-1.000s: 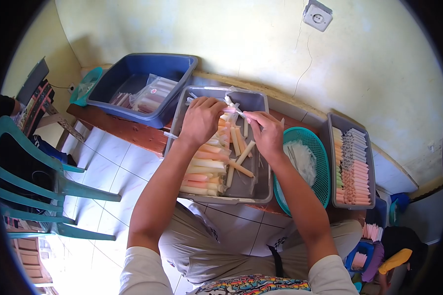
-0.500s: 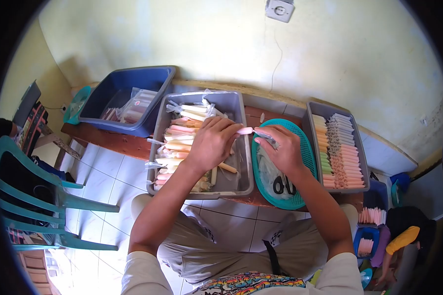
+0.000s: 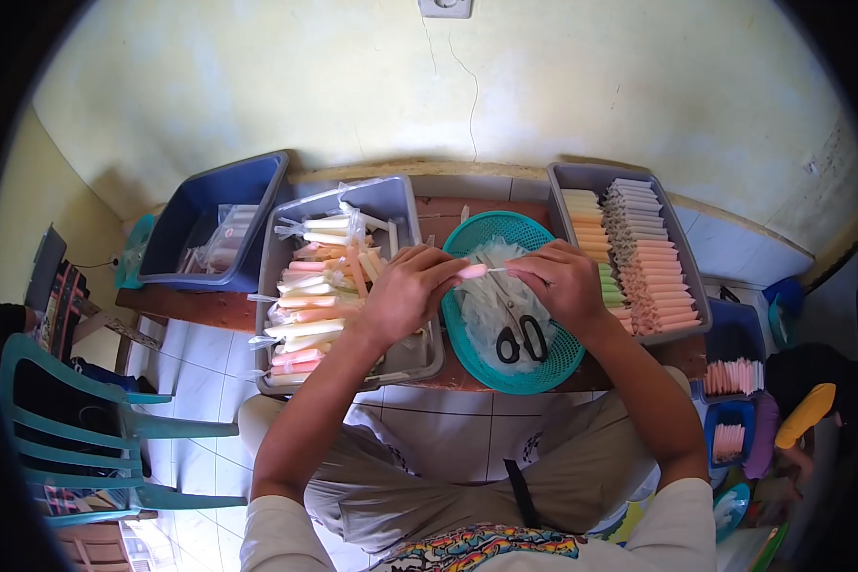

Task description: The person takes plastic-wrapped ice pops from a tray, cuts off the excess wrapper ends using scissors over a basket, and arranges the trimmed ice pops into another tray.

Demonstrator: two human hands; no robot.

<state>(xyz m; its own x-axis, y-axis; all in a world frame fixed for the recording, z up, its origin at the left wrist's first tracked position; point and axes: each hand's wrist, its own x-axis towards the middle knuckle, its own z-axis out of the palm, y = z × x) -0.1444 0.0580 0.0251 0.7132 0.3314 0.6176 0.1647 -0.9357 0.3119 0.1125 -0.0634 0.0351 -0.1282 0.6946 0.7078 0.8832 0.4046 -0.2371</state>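
Between my two hands is a pink ice pop (image 3: 473, 271) in a clear plastic sleeve. My left hand (image 3: 402, 294) is closed round its body, so most of it is hidden. The fingers of my right hand (image 3: 570, 286) pinch the thin, drawn-out end of the sleeve. Below them stands a turquoise basket (image 3: 566, 367), holding cut clear plastic scraps (image 3: 481, 329) and black-handled scissors (image 3: 521, 343). By my left forearm, a grey tub (image 3: 429, 367) contains many loose ice pops (image 3: 305, 315) in cream, orange and pink, with long plastic ends.
At the right, another grey tub (image 3: 701, 310) holds neat rows of ice pops (image 3: 653, 257). A dark blue tub (image 3: 186, 200) with packaged items is at the left. The wooden bench (image 3: 176, 303) carries these. A green plastic chair (image 3: 76, 429) stands left; a person's arm (image 3: 799, 453) shows lower right.
My view has swung right, so the tubs and basket appear farther left. The sleeve's end now looks thin and stretched between my hands, which are over the basket. The scissors show more fully.
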